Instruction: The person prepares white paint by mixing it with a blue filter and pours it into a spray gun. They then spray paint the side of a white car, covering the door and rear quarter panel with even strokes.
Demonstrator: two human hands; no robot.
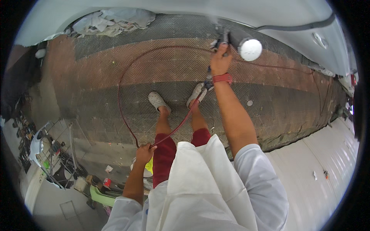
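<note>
My right hand (220,61) is raised in front of me and grips a spray gun (225,38) with a round white-lidded cup (249,49), pointed at a white car body panel (216,11) at the top. A red band sits on that wrist. A dark red air hose (124,77) runs from the gun's base, loops over the floor and comes back to my left hand (145,153), which is closed around it near my hip. I stand in grey clogs, red shorts and a white smock.
The floor is a brown and grey grating (115,65). Crumpled masking paper (108,23) lies at the top left. A wire rack with bottles and cans (58,154) stands at the lower left. A white wall panel (327,161) runs along the right.
</note>
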